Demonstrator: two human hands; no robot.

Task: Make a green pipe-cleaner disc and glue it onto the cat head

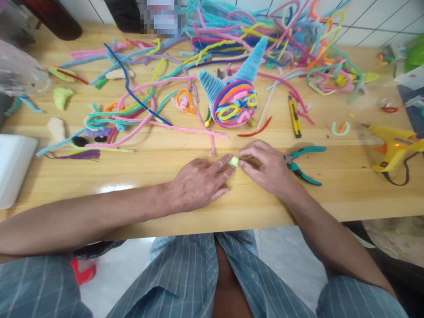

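Between the fingertips of both hands is a small yellow-green fuzzy piece [234,160], seemingly bent pipe cleaner, just above or on the wooden table [139,172]. My left hand [204,182] has its fingers closed on the piece from the left. From the right, the thumb and fingers of my right hand [265,167] pinch it. Beyond them stands a round face [234,104] of coiled coloured pipe cleaners with two blue cones like horns. Pliers with teal handles [306,165] lie right beside my right hand, jaws partly behind it.
A yellow glue gun [392,143] with a lit orange light rests at the right. A yellow utility knife [294,117] lies near the face. Heaped pipe cleaners [232,31] fill the back, with more strands [132,110] at left. A white box [15,170] stands at the left edge.
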